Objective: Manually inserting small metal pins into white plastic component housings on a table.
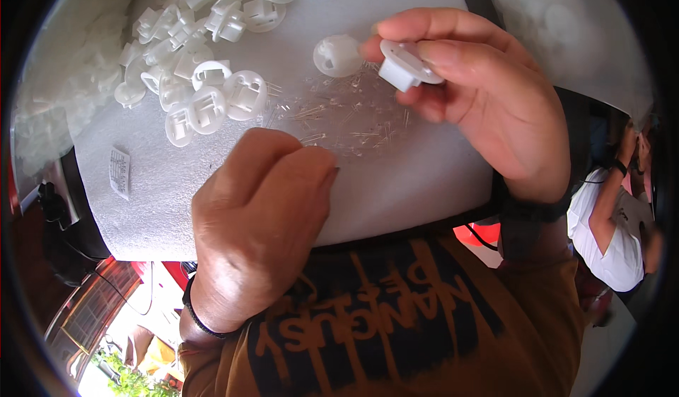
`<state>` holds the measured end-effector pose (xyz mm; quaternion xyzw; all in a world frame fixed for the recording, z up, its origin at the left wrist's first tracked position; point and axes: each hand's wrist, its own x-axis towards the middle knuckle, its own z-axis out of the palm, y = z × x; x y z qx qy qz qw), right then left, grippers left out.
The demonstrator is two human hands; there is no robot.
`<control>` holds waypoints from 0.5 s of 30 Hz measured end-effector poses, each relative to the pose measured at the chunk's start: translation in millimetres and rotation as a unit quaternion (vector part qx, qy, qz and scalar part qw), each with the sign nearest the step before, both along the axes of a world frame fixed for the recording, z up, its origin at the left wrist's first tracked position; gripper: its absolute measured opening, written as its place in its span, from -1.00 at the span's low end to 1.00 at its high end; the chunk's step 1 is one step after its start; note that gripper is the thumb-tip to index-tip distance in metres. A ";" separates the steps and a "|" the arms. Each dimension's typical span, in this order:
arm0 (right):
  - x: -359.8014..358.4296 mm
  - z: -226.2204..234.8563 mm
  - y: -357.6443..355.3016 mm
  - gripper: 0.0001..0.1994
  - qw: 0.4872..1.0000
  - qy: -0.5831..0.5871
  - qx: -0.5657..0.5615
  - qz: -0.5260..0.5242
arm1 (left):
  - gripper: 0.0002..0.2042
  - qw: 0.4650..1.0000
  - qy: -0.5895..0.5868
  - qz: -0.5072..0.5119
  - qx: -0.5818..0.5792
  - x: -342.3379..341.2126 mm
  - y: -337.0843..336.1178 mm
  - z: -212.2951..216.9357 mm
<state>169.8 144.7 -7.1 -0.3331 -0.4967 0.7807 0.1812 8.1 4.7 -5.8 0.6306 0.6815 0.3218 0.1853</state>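
Right hand [488, 93], upper right, pinches round white plastic housing [409, 64]; left hand [258, 209] closed, contents hidden. Loose clear wire-legged parts [353, 114] could scatter if brushed.

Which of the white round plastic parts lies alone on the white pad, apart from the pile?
The single white round part just left of the right hand. It lies by itself, while the others crowd in the pile of parts at upper left.

A pile of plastic sockets [205, 57] lies at the board's [396, 185] far left; thin pins [346, 114], seemingly loose, lie scattered to their right.
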 end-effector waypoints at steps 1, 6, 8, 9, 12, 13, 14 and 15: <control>-0.3 -2.8 0.8 -0.69 1.000 0.003 -0.003 -0.001 | -0.81 0.999 -0.012 -0.030 -0.003 1.6 2.3 0.2; 4.0 -4.4 3.1 -0.66 0.998 0.041 -0.037 0.037 | -0.78 0.993 0.057 -0.099 -0.013 3.7 10.8 -8.5; 3.2 1.3 0.7 -0.66 0.999 0.026 -0.020 0.030 | -0.78 0.993 0.090 -0.069 -0.002 4.8 13.2 -10.4; 2.6 2.2 -0.4 -0.65 1.000 0.009 -0.002 0.027 | -0.79 0.990 0.127 -0.052 0.008 4.6 15.1 -10.6; 1.7 -10.7 -4.0 -0.63 0.988 -0.023 0.149 -0.005 | -0.78 0.996 0.077 0.042 0.011 10.3 18.3 -10.2; 2.0 -11.1 -4.5 -0.63 0.989 -0.023 0.147 -0.006 | -0.77 0.996 0.069 0.054 0.021 10.5 17.8 -11.5; 2.7 -9.7 -4.2 -0.62 0.992 -0.012 0.122 -0.006 | -0.77 0.996 0.068 0.052 0.020 10.7 17.8 -12.1; 3.3 -7.2 -3.9 -0.62 0.995 -0.001 0.096 -0.005 | -0.77 0.997 0.064 0.043 0.031 11.1 16.8 -12.3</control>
